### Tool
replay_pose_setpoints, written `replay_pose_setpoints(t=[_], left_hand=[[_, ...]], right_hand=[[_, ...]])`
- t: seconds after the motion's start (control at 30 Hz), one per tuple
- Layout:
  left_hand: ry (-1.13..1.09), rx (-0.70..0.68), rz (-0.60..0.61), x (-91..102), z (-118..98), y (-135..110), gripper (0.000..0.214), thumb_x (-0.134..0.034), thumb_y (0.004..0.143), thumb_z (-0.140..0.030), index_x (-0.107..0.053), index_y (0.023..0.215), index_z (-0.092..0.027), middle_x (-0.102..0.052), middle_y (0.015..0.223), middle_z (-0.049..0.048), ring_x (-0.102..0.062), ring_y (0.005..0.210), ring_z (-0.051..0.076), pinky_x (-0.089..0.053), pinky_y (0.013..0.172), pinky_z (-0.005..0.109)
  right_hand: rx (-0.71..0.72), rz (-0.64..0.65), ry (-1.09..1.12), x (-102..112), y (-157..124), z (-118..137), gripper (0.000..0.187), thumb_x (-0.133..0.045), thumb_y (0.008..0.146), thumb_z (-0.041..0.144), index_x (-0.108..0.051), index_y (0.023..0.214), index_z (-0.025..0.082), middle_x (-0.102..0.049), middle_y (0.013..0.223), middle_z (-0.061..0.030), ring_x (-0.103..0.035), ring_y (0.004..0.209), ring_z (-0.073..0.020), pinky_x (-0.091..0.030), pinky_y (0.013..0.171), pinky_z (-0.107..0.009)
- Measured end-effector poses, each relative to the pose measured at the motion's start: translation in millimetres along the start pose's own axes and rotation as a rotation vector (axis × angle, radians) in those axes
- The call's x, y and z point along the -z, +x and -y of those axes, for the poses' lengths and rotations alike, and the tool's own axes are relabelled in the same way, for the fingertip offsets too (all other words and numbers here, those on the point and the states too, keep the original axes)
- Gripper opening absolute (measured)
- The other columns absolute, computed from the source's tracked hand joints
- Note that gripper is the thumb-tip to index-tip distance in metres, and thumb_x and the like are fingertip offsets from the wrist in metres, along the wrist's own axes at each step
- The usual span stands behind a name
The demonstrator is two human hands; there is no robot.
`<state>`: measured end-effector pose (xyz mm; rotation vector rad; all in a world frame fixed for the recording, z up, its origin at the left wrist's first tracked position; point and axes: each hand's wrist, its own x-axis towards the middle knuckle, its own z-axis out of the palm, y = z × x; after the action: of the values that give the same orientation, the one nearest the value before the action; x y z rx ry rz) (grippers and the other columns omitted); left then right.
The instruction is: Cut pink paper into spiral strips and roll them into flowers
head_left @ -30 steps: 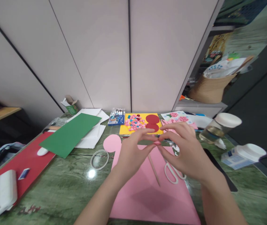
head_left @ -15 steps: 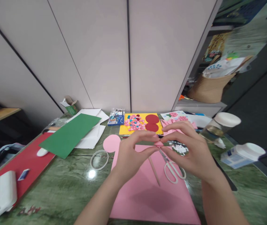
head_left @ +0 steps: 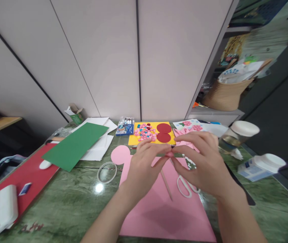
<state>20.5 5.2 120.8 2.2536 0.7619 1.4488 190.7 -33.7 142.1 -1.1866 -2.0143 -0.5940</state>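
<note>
Together, the left hand and right hand pinch a small pink paper piece between thumb and fingertips, fingers curled nearly closed around it, held above the pink sheet where white scissors and a wooden stick lie.

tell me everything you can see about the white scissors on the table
The white scissors lie flat on the large pink sheet, which rests on the green marble-look table. Only the two looped handles, which look like white plastic, show clearly. The blades run up and away under the right hand and are mostly hidden, so whether they are open or closed cannot be told. A thin wooden stick lies just to their left on the same sheet, apart from them. Neither hand appears to touch them.
</note>
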Motion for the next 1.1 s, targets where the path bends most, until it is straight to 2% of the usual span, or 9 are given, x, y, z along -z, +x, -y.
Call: replay_pose_setpoints(t=[0.13,0.27,0.53,0.77,0.97,1.1], left_hand=[[-0.273,0.193,-0.022,2.3,-4.9,-1.4,0.029,-0.069,0.076,-0.018,-0.062,0.102,-0.027,-0.072,0.101,0.0006,-0.068,0.093,0.016,-0.048,0.095,0.033],[-0.519,0.348,-0.051,3.1,-8.9,-0.8,0.032,-0.071,0.073,-0.018,-0.064,0.102,-0.027,-0.073,0.099,0.0001,-0.068,0.095,0.015,-0.051,0.091,0.028],[-0.713,0.550,-0.053,1.4,-7.6,1.2,0.029,-0.071,0.073,-0.023,-0.064,0.101,-0.023,-0.075,0.094,0.0048,-0.069,0.095,0.021,-0.057,0.084,0.034],[-0.890,0.558,-0.032,-1.1,-1.6,0.2,0.034,-0.075,0.069,-0.019,-0.064,0.101,-0.023,-0.075,0.094,0.0044,-0.069,0.095,0.021,-0.058,0.083,0.032],[-0.881,0.553,-0.003,-1.0,-1.9,-0.4,0.038,-0.076,0.068,-0.023,-0.063,0.103,-0.024,-0.074,0.096,0.0051,-0.067,0.099,0.023,-0.058,0.082,0.034],[-0.949,0.521,-0.022,-2.3,-2.5,-1.7,0.036,-0.076,0.069,-0.022,-0.064,0.102,-0.026,-0.074,0.097,0.0027,-0.068,0.098,0.021,-0.058,0.083,0.031]], right_hand=[[0.001,-0.112,0.030,1.1,1.4,0.4,0.018,-0.069,0.070,0.014,-0.062,0.084,0.024,-0.066,0.094,-0.0053,-0.056,0.089,-0.0249,-0.043,0.080,-0.044],[-0.003,-0.188,0.035,1.0,2.1,2.6,0.021,-0.071,0.069,0.013,-0.062,0.085,0.025,-0.065,0.090,-0.0045,-0.056,0.086,-0.0236,-0.044,0.079,-0.043],[0.032,-0.223,0.005,0.8,2.3,3.8,0.022,-0.072,0.069,0.014,-0.063,0.083,0.028,-0.066,0.085,-0.0022,-0.056,0.082,-0.0224,-0.045,0.076,-0.041],[0.098,-0.247,-0.060,3.5,0.9,2.7,0.025,-0.073,0.069,0.013,-0.063,0.087,0.028,-0.069,0.082,-0.0013,-0.057,0.076,-0.0210,-0.044,0.072,-0.039],[0.115,-0.263,-0.086,5.1,-1.9,1.6,0.025,-0.074,0.069,0.016,-0.064,0.087,0.030,-0.069,0.078,0.0000,-0.058,0.074,-0.0211,-0.044,0.069,-0.039],[0.145,-0.307,-0.114,7.4,-0.4,4.4,0.026,-0.077,0.066,0.014,-0.064,0.084,0.028,-0.068,0.074,-0.0003,-0.057,0.070,-0.0197,-0.043,0.068,-0.039]])
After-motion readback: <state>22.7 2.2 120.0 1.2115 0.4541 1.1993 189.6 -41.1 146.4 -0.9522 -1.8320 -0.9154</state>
